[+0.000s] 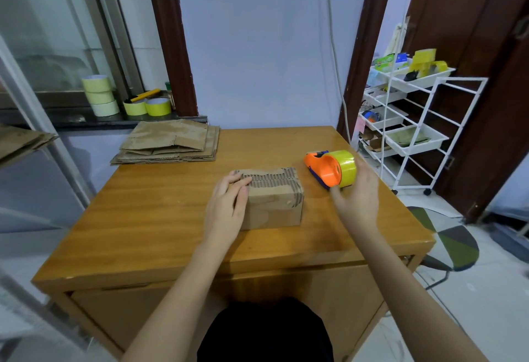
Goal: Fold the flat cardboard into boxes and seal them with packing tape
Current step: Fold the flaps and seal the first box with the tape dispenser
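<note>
At two o'clock from the box [272, 201], the tape dispenser [329, 168] is sitting touching your loosely spread right hand [356, 193]; your left hand [229, 204] is pressing flat.

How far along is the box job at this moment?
Done: one box stands folded on the table. In hand: left hand rests on it, fingers flat; right hand reaches the tape dispenser. Left: no tape shows on the box, and a stack of flat cardboard waits.
</note>
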Demonstrator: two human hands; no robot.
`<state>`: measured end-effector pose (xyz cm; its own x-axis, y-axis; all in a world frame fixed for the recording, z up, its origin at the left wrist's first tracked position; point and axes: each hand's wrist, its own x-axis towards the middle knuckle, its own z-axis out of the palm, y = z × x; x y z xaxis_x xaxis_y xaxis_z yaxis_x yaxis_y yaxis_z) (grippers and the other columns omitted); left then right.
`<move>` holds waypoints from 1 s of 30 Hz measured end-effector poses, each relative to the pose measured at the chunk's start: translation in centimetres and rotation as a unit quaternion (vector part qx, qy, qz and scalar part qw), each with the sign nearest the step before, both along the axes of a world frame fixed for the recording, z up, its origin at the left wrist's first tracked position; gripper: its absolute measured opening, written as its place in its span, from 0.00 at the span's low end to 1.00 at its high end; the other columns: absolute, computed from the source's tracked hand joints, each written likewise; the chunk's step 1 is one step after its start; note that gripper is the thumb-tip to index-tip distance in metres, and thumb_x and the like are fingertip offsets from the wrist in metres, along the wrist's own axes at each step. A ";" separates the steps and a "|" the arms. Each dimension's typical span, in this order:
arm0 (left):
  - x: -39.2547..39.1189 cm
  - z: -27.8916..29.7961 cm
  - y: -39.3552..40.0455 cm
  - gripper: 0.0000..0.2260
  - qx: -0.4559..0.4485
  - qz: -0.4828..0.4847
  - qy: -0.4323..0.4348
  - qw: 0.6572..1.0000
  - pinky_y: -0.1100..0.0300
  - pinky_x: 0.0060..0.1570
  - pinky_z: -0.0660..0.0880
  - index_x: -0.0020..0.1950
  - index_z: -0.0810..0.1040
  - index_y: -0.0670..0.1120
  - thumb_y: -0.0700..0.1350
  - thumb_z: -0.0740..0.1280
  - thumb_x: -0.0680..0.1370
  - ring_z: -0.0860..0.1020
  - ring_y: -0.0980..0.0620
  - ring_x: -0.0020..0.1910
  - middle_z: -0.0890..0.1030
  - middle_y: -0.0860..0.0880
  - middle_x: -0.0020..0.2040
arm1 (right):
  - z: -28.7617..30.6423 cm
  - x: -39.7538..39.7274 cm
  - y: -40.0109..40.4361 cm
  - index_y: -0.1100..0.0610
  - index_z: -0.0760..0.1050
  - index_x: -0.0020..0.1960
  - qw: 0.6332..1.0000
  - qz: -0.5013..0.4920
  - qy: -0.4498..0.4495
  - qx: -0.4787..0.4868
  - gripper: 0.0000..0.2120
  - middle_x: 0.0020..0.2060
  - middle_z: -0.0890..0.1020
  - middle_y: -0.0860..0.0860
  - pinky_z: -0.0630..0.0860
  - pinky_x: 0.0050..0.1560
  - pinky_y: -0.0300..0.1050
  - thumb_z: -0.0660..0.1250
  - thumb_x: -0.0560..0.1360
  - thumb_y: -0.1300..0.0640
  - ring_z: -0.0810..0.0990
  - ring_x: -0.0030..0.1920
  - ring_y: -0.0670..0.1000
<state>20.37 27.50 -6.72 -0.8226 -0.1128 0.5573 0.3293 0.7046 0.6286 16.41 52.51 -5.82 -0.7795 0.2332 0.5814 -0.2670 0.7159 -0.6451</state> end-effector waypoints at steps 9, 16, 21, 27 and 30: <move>-0.5 0.8 1.2 0.15 -0.029 0.013 -0.010 0.999 0.49 0.65 0.69 0.63 0.79 0.46 0.45 0.57 0.82 0.68 0.51 0.69 0.75 0.48 0.64 | -3.0 -3.9 4.5 0.52 0.59 0.74 0.967 -0.005 -0.250 -0.042 0.37 0.66 0.74 0.50 0.74 0.59 0.59 0.71 0.69 0.60 0.73 0.63 0.57; -0.7 3.8 0.3 0.14 -0.257 0.024 -0.013 0.966 0.58 0.50 0.67 0.58 0.81 0.45 0.47 0.57 0.82 0.72 0.51 0.51 0.75 0.51 0.48 | -2.3 -6.1 4.7 0.56 0.73 0.58 0.965 0.019 -0.259 0.019 0.18 0.52 0.78 0.54 0.73 0.54 0.55 0.72 0.71 0.54 0.73 0.58 0.58; -0.8 6.9 1.1 0.15 -0.403 0.020 -0.055 0.914 0.60 0.42 0.62 0.55 0.79 0.44 0.47 0.54 0.83 0.70 0.50 0.50 0.71 0.50 0.46 | -1.9 -6.9 4.6 0.54 0.75 0.61 0.953 0.020 -0.268 0.141 0.16 0.56 0.74 0.56 0.72 0.53 0.53 0.69 0.75 0.51 0.70 0.60 0.59; -1.0 8.2 3.1 0.09 -0.476 0.028 -0.097 0.874 0.57 0.40 0.62 0.52 0.76 0.41 0.36 0.57 0.80 0.70 0.47 0.51 0.71 0.47 0.50 | -2.2 -6.7 3.4 0.53 0.79 0.58 0.963 0.029 -0.209 0.171 0.12 0.56 0.74 0.54 0.67 0.44 0.46 0.67 0.77 0.51 0.70 0.58 0.55; -1.2 8.0 2.9 0.08 -0.448 0.012 -0.108 0.887 0.56 0.41 0.64 0.51 0.74 0.40 0.34 0.56 0.80 0.67 0.48 0.47 0.67 0.47 0.46 | -2.1 -6.3 3.0 0.56 0.80 0.58 0.978 0.032 -0.123 0.168 0.12 0.57 0.76 0.55 0.69 0.46 0.48 0.68 0.76 0.54 0.71 0.56 0.57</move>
<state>19.17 30.35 1.27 -0.9247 0.2772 0.2608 0.2479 0.9586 -0.1400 10.16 55.56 -7.93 -0.9119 0.0077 0.4103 -0.1844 0.8855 -0.4265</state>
